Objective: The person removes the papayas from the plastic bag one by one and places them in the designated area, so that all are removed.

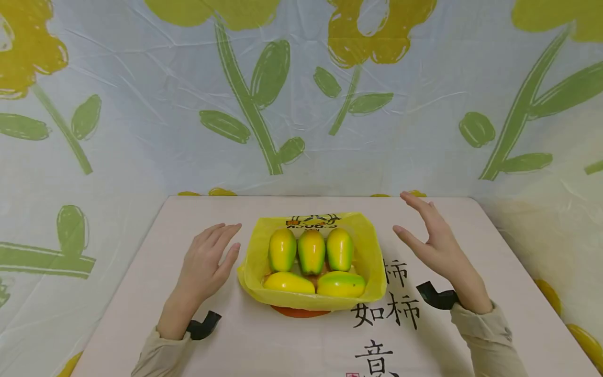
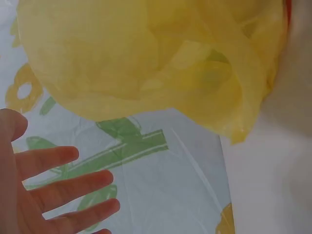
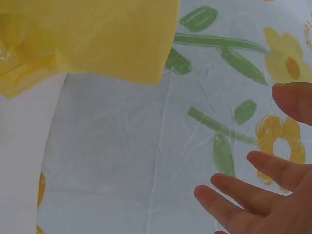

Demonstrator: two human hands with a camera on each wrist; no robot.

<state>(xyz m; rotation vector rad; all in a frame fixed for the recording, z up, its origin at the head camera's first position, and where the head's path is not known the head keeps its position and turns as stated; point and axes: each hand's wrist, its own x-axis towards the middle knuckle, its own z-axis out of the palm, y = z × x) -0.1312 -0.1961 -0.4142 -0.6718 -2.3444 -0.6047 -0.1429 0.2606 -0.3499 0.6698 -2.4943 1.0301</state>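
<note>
In the head view a yellow plastic bag (image 1: 258, 251) lies wide open at the middle of the table, its mouth facing up. Inside it sit several yellow-green mangoes (image 1: 311, 252), three upright at the back and the others lying on their sides in front. My left hand (image 1: 207, 262) is just left of the bag, fingers extended and holding nothing. On the other side, my right hand (image 1: 438, 246) hovers with thumb and fingers spread, apart from the bag. Both wrist views show the bag's outer side, with spread fingers below it.
An orange-red patch (image 1: 300, 312) shows under the bag's front edge. Black written characters (image 1: 383, 311) mark the pale tabletop (image 1: 226, 351) at the right. A cloth with printed flowers (image 1: 160, 94) hangs behind and around the table.
</note>
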